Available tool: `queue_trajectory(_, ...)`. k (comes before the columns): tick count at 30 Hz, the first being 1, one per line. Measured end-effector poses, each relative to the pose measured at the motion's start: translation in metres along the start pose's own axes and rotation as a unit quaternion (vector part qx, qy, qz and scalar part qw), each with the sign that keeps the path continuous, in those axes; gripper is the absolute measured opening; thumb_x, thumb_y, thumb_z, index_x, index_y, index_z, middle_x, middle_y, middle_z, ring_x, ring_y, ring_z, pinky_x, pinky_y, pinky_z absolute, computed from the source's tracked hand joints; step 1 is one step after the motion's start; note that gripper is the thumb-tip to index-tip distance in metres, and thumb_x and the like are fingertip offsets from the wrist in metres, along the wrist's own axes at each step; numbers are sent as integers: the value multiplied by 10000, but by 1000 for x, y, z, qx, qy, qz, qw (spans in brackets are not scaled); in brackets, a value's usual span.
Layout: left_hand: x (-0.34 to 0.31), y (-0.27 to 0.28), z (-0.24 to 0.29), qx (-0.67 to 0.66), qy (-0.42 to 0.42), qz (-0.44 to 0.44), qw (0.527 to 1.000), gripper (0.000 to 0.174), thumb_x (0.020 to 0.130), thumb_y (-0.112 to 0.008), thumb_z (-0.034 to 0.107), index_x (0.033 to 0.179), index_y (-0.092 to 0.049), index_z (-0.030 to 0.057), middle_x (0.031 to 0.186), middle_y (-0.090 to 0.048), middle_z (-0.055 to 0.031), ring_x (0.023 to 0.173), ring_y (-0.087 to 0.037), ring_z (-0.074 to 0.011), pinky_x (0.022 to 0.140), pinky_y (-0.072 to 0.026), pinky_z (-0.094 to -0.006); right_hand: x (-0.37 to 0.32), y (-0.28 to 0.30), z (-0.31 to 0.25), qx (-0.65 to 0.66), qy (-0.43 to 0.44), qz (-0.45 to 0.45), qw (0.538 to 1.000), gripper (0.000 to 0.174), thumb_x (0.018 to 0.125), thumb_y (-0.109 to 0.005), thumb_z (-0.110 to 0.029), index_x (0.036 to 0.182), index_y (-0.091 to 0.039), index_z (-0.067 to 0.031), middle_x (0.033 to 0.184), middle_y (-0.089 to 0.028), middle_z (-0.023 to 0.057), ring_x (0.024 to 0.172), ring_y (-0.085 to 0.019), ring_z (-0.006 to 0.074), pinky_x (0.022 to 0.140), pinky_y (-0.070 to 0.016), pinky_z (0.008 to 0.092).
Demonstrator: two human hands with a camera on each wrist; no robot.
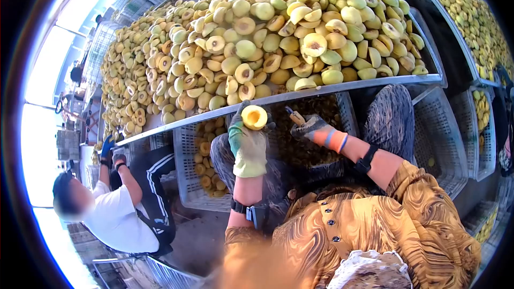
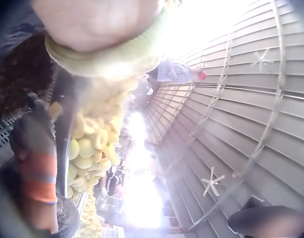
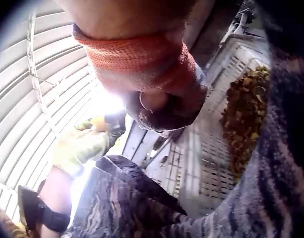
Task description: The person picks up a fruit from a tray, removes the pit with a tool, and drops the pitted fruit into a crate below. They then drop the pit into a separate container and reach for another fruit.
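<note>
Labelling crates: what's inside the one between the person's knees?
The crate holds brown, pit-like scraps, some yellowish. In the head view the right hand covers some; lower layers are buried, so what they contain cannot be seen.

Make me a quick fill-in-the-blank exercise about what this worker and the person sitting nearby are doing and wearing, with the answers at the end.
1. The left hand holds a fruit half with its cut side facing the ____ camera.
2. The gloved hand holding the small tool is the worker's ____ one.
3. That glove's cuff is mainly ____.
4. The person seated nearby wears a ____ shirt.

Missing words: head; right; orange; white.
</note>
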State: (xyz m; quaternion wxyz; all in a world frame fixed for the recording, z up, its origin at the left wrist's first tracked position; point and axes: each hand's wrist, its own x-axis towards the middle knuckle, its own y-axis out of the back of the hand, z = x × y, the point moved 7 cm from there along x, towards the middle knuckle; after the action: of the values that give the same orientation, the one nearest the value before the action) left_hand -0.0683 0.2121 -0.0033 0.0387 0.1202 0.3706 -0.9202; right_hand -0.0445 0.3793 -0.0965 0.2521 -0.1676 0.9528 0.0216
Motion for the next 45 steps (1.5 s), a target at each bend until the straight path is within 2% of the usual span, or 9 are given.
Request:
queue_trajectory(7,-24,28,29,12,-110,81,991,308,909,-579,141,1204,-522,73,1111,-572,-94,984,-572,-236,820,-525,-411,-9,-5,-14,95,52,-16,994,304,805,-688,-160,1063,-598,-26,837,-619,8,684,-543,104,626,-452,234)
queue_trajectory(10,-41,36,94,184,-354,143,906,358,856,-648,81,1195,-537,58,1130,-565,-107,1026,-550,-237,900,-473,-330,-12,-3,-8,178,31,-71,981,260,812,-654,-107,1054,-594,-32,864,-623,29,743,-557,99,677,-456,227)
queue_trajectory(15,-18,69,146,830,-340,305,320,504,729,-733,202,1187,-568,74,1310,-465,-227,1201,-432,-404,1027,-340,-459,6,-3,6,87,192,10,977,273,808,-646,-162,1036,-611,-16,914,-655,91,820,-600,185,734,-470,302)
queue_trajectory(19,24,8,137,797,-418,149,410,404,760,-693,383,1028,-663,82,1042,-646,-152,1075,-544,-322,928,-406,-452,1,-4,2,19,204,12,979,317,808,-658,-264,1022,-636,-32,926,-660,131,836,-609,206,758,-472,330)
queue_trajectory(24,100,-65,74,876,-374,130,275,571,694,-651,552,990,-641,64,1069,-557,-180,1007,-489,-358,828,-410,-459,-13,-9,-19,31,206,-28,978,277,821,-670,-191,1054,-635,-44,909,-663,66,837,-591,155,793,-465,299)
queue_trajectory(27,124,-60,44,880,-357,128,286,456,687,-676,395,960,-600,39,1080,-557,-153,1029,-491,-331,862,-408,-436,-20,0,-34,-129,154,51,978,290,825,-651,-205,1043,-624,-16,1011,-674,128,921,-629,205,807,-467,316)
queue_trajectory(38,111,-59,29,854,-420,29,305,316,728,-677,265,957,-608,58,971,-625,-116,873,-585,-298,762,-475,-398,-8,-2,-14,164,199,-35,966,419,828,-599,-87,1222,-522,33,1228,-588,105,1125,-549,158,904,-438,262)
queue_trajectory(41,82,-71,51,734,-473,26,486,349,721,-691,236,998,-613,39,965,-625,-135,899,-581,-321,802,-471,-413,-4,11,-15,-9,219,20,976,414,829,-633,-70,1221,-531,21,1239,-580,92,1082,-551,136,884,-443,250)
queue_trajectory(45,37,-90,47,628,-455,-51,630,350,756,-714,194,1041,-629,9,985,-635,-143,933,-585,-307,854,-458,-383,-9,23,-31,315,234,-19,920,373,828,-666,-77,1169,-558,29,1044,-618,44,936,-591,130,829,-477,253)
